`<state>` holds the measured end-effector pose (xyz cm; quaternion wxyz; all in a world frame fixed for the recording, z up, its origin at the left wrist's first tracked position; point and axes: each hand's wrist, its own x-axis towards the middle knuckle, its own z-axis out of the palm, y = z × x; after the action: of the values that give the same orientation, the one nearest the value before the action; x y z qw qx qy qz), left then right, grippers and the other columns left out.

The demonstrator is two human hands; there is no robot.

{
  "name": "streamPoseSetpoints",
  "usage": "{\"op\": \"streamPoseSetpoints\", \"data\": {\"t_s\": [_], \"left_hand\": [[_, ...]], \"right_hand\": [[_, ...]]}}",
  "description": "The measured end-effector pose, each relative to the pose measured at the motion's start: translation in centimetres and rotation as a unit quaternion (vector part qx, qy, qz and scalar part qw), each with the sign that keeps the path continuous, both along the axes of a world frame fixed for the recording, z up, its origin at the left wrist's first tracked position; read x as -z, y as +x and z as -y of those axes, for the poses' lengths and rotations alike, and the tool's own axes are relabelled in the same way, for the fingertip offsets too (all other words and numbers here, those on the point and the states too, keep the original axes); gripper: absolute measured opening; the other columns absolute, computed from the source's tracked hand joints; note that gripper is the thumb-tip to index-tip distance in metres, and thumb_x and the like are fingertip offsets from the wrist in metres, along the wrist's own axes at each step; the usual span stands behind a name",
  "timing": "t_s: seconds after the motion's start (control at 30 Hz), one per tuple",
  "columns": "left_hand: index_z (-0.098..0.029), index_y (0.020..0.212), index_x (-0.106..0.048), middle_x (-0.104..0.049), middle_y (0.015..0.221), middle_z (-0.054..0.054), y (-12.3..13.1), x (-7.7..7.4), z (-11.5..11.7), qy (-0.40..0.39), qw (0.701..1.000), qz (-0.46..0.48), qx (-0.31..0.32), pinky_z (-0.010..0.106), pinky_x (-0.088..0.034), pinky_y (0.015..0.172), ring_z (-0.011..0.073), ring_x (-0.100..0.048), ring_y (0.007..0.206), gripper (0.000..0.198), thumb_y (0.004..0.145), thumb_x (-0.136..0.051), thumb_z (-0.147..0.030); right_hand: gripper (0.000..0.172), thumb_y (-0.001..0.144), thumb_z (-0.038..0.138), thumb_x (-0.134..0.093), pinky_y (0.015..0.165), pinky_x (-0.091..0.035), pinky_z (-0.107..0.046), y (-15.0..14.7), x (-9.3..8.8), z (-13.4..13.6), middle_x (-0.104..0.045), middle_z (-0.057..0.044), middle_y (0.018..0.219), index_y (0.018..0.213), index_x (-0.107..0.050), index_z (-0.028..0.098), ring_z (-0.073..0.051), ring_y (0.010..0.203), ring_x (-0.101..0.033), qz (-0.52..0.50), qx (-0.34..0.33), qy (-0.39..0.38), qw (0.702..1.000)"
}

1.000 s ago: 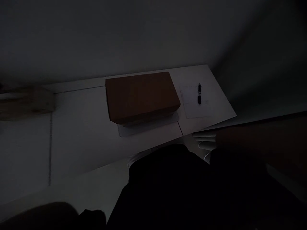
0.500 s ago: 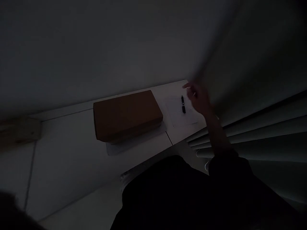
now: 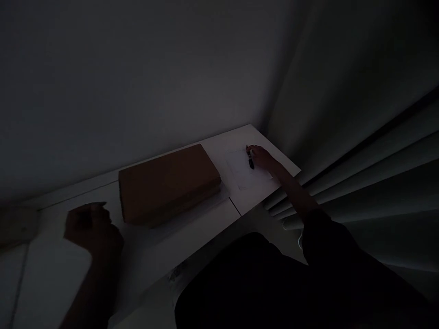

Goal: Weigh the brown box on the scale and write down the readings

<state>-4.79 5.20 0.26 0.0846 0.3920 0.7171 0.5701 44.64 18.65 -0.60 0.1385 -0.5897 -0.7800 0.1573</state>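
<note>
Everything is dim. At the right part of the white table point(image 3: 236, 201), my right hand point(image 3: 262, 157) reaches down over a pale sheet of paper point(image 3: 238, 171). Its fingertips close around the upper end of a short black pen point(image 3: 251, 162) with a lighter band at its middle. The pen lies over the paper. My left hand point(image 3: 94, 228) is raised above the table at the left, near a closed brown cardboard box point(image 3: 169, 180). Its fingers are loosely curled with a gap between them, and nothing shows in them. The box rests on a flat pale item point(image 3: 222, 191) that sticks out along its front edge.
A plain wall point(image 3: 154, 91) runs behind the table. Folded curtains point(image 3: 346, 183) hang close at the right end. A blurred pale object point(image 3: 18, 224) stands at the far left. Seams cross the tabletop, and the floor shows below its front edge.
My right hand has come down from above the table's far corner onto the pen. My left hand has risen into view left of the box. The view has shifted slightly.
</note>
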Motion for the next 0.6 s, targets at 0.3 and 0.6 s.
{"op": "streamPoseSetpoints", "data": {"t_s": [0.3, 0.6], "left_hand": [[-0.020, 0.070, -0.060, -0.052, 0.056, -0.003, -1.0, 2.0, -0.1, 0.073, 0.985, 0.156, 0.004, 0.025, -0.030, 0.042, 0.0139, -0.043, 0.050, 0.022, 0.055, -0.062, -0.036], [-0.018, 0.127, -0.056, -0.072, 0.100, 0.008, -0.4, 2.5, 1.4, 0.170, 0.964, 0.006, 0.205, 0.032, -0.054, 0.068, 0.0184, -0.066, 0.079, 0.047, 0.090, -0.062, -0.045]], "right_hand": [[0.033, 0.080, 0.010, -0.044, 0.084, -0.040, -0.037, 0.3, 2.9, -1.2, -0.065, -0.013, 0.113, 0.107, -0.060, 0.020, -0.028, 0.100, -0.055, 0.055, -0.016, 0.028, 0.998], [0.033, 0.080, 0.009, -0.045, 0.081, -0.038, -0.036, -0.3, 2.4, -0.4, -0.064, -0.013, 0.106, 0.106, -0.062, 0.019, -0.027, 0.097, -0.056, 0.083, -0.003, 0.059, 0.995]]}}
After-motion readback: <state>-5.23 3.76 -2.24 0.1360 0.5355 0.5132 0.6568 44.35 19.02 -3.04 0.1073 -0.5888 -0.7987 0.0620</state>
